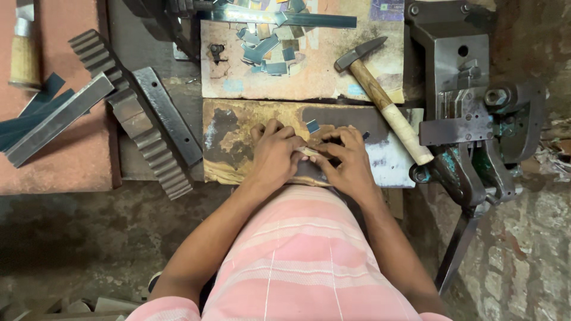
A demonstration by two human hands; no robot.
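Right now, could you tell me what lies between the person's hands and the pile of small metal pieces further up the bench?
In the head view, between the hands and the pile of small metal pieces lies only worn board, plus one stray metal piece near the fingers.

Hidden under the fingers, cut off at the edges

The left hand point(275, 156) and right hand point(348, 161) cover all but a pale sliver of a small piece point(307, 151), too little to identify. A wooden-handled tool point(25, 56) is cropped by the top edge, and the scattered metal clips point(264, 50) are too small to make out singly.
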